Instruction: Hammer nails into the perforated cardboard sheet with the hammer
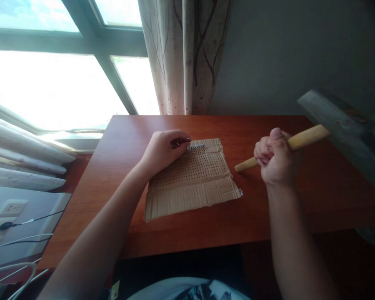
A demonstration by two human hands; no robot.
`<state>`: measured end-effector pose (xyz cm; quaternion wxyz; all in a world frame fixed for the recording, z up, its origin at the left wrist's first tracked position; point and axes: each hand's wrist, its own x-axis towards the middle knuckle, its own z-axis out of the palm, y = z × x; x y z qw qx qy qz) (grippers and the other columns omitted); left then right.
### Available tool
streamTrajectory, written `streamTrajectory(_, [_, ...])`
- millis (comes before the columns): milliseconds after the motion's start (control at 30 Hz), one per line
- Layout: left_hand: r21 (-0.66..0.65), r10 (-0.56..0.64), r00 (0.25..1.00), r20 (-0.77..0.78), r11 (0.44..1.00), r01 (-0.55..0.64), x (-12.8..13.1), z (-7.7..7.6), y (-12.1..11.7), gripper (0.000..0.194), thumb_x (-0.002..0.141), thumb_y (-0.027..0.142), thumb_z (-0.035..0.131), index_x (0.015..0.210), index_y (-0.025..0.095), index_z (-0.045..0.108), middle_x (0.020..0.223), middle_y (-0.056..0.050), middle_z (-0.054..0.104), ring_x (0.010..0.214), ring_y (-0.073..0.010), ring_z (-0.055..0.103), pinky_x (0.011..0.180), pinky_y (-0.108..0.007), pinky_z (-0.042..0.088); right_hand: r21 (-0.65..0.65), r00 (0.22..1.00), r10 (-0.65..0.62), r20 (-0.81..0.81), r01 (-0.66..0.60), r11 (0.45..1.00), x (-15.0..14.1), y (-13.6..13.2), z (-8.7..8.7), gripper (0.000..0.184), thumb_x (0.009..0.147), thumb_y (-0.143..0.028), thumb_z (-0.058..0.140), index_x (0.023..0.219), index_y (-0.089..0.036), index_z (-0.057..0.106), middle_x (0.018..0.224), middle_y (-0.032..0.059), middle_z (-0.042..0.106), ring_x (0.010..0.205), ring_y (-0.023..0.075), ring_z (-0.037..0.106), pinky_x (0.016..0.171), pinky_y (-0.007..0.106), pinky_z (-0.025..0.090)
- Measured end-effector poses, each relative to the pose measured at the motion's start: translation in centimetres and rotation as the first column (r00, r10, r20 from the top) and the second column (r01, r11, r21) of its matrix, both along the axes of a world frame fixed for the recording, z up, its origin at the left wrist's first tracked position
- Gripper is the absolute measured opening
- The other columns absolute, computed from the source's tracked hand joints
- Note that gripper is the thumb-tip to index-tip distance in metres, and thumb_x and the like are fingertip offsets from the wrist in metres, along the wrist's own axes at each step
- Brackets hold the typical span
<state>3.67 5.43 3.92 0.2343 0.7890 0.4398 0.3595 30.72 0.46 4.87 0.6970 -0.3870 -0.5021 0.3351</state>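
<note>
My right hand (pixel 278 156) is wrapped round the wooden handle of a hammer (pixel 309 137), raised above the right side of the desk. The hammer's grey metal head points up and away to the right, a little blurred. My left hand (pixel 165 148) rests at the far edge of a brown cardboard sheet (pixel 190 196), thumb and forefinger pinched on a small nail (pixel 188 141), mostly hidden by the fingertips. Beside those fingertips a short row of shiny metal nails (pixel 200 146) stands in the cardboard. Many small holes in rows cover the sheet's middle.
The cardboard lies on a reddish-brown wooden desk (pixel 112 166). Behind it hang patterned curtains (pixel 187 62) beside a bright window (pixel 43 83) and a grey wall (pixel 278 54). At lower left, a wall socket (pixel 6 221) has a plugged-in black cable.
</note>
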Motion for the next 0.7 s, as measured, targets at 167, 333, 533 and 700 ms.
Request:
streamTrajectory(167, [0.007, -0.003, 1.0, 0.0, 1.0, 0.003, -0.1, -0.11, -0.01, 0.013, 0.083, 0.021, 0.064, 0.089, 0.015, 0.075, 0.082, -0.004, 0.076, 0.068, -0.013, 0.066, 0.067, -0.024, 0.053, -0.001, 1.0, -0.001, 0.002, 0.001, 1.0, -0.07, 0.05, 0.04, 0.056, 0.089, -0.043, 0.066, 0.051, -0.022, 0.032, 0.041, -0.0092, 0.026, 0.032, 0.0054, 0.024, 0.033, 0.026, 0.014])
streamTrajectory(333, [0.0, 0.002, 1.0, -0.004, 1.0, -0.002, -0.14, -0.07, 0.02, 0.013, 0.083, 0.021, 0.065, 0.088, 0.015, 0.075, 0.082, -0.004, 0.076, 0.068, -0.0131, 0.067, 0.066, -0.024, 0.052, -0.003, 1.0, -0.006, 0.01, 0.007, 1.0, -0.13, 0.02, 0.08, 0.056, 0.089, -0.044, 0.066, 0.051, -0.022, 0.031, 0.041, -0.0092, 0.026, 0.032, 0.0054, 0.024, 0.033, 0.025, 0.015])
streamTrajectory(533, [0.0, 0.004, 1.0, -0.007, 1.0, -0.004, -0.08, -0.05, -0.01, 0.013, 0.083, 0.021, 0.065, 0.089, 0.016, 0.075, 0.081, -0.004, 0.076, 0.067, -0.0132, 0.067, 0.067, -0.024, 0.053, -0.015, 1.0, -0.016, 0.013, 0.016, 1.0, -0.06, -0.01, 0.06, 0.056, 0.089, -0.044, 0.066, 0.051, -0.022, 0.031, 0.041, -0.0092, 0.026, 0.032, 0.0053, 0.024, 0.034, 0.025, 0.015])
streamTrajectory(700, [-0.004, 0.002, 1.0, 0.005, 1.0, -0.002, -0.09, -0.06, -0.12, 0.013, 0.083, 0.022, 0.065, 0.088, 0.016, 0.075, 0.081, -0.004, 0.076, 0.068, -0.0134, 0.067, 0.067, -0.025, 0.053, -0.02, 1.0, -0.018, 0.017, 0.018, 1.0, -0.13, 0.01, 0.06, 0.056, 0.089, -0.045, 0.067, 0.051, -0.023, 0.032, 0.041, -0.0092, 0.025, 0.033, 0.0056, 0.024, 0.033, 0.025, 0.015])
